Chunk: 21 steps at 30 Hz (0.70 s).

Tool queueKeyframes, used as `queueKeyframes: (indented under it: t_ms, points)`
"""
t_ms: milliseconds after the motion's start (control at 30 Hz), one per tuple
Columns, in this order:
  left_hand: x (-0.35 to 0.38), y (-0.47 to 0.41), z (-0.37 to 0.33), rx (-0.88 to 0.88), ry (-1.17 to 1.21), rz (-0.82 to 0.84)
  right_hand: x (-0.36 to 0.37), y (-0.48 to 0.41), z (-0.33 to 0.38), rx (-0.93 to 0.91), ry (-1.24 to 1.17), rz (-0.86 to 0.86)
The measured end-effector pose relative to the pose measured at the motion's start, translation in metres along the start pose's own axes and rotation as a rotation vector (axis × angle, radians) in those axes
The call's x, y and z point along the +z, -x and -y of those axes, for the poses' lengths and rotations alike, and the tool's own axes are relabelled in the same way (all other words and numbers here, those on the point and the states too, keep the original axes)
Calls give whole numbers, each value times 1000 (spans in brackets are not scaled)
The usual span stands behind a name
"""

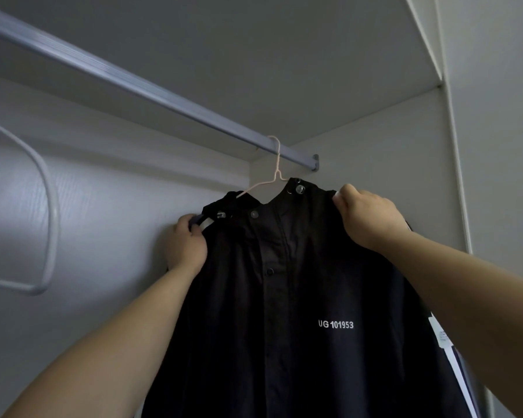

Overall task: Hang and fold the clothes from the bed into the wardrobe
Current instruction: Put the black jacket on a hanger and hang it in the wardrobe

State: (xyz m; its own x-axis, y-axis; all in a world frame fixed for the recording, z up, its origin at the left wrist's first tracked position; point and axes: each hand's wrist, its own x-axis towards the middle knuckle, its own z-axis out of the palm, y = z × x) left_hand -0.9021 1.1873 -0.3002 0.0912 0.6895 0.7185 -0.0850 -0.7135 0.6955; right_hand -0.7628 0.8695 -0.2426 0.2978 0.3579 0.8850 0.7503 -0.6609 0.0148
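1. The black jacket (284, 297) hangs on a pink hanger (277, 173), which is hooked over the wardrobe rail (133, 82) near its 3 o'clock end.
2. The left hand (186, 242) pinches the jacket's 9 o'clock shoulder, and the right hand (366, 215) grips its 3 o'clock shoulder.
3. This garment looks nearly finished. The bed is out of view, so I cannot tell what is left.

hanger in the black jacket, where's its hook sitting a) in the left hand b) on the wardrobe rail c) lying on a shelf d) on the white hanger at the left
b: the hanger curves its hook over the rail, while the left hand and right hand hold the black jacket at its shoulders.
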Motion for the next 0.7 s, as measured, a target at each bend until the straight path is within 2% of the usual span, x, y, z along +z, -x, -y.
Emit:
queueKeyframes:
  t_ms: [67, 167, 233, 500, 700]
  points:
    - [2, 0, 9, 98, -45, -2, 3, 0, -3, 15, -15, 11]
    - [-8, 1, 26, 339, -299, -13, 7, 1, -8, 37, -8, 35]
    - [-19, -4, 29, 429, -388, -15, 8, 2, -9, 47, -18, 38]
    - [-37, -30, 3, 536, -562, -17, 11, 7, -17, 84, 11, 138]
    - [-45, -52, -20, 568, -461, -30, 14, 7, -20, 55, -5, 150]
